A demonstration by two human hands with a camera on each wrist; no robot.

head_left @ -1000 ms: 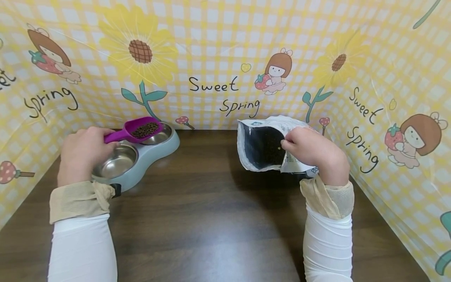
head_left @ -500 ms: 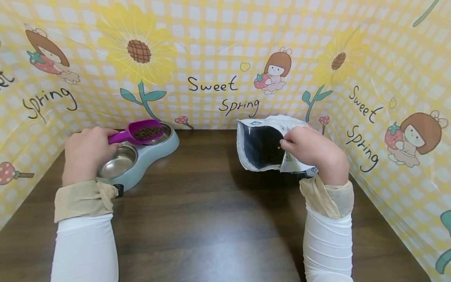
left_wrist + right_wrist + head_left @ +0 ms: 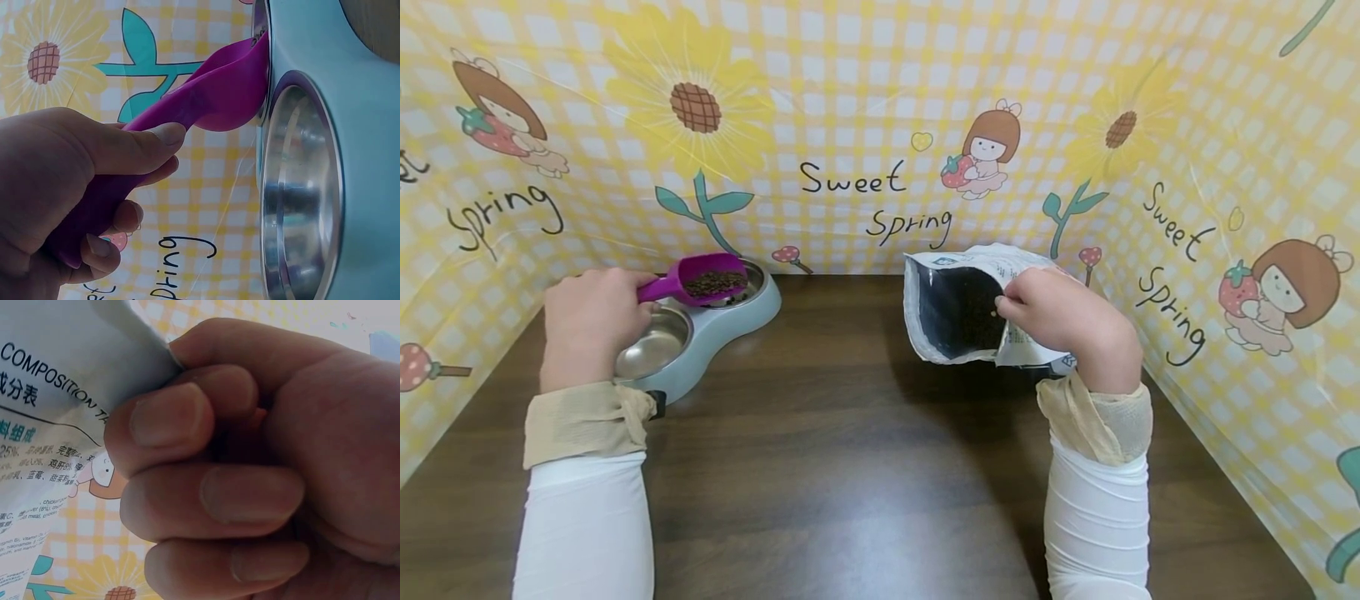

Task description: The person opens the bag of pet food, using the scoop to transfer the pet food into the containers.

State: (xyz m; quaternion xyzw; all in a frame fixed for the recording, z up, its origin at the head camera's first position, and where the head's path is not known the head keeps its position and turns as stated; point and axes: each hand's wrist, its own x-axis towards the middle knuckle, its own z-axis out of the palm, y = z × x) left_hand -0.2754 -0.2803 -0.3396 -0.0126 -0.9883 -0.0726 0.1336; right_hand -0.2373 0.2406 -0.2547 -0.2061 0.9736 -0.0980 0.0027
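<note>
Gripping the handle of a purple scoop [image 3: 696,282], the left hand [image 3: 591,321] has its thumb laid along the top of the handle and its fingers curled underneath, as the left wrist view shows plainly [image 3: 94,187]. The scoop is loaded with dark brown kibble [image 3: 715,283] and hangs over the far bowl [image 3: 752,287] of a grey double pet feeder [image 3: 722,333], its tip just at that bowl's rim. The near bowl [image 3: 651,343] of the feeder, shiny steel, lies just beside the left hand. Well apart from the feeder, on its right, an opened food bag [image 3: 970,304] stands on the dark wooden table [image 3: 850,450] with its mouth turned toward the feeder and dark kibble showing inside. The right hand [image 3: 1063,321] pinches the bag's edge on the side away from the feeder, thumb and curled fingers closed tight on the printed paper, as the right wrist view shows [image 3: 206,469]. Both forearms wear white sleeves [image 3: 583,525] with beige cuffs. Behind the feeder and the bag rises a yellow checked backdrop [image 3: 865,100] printed with sunflowers.
</note>
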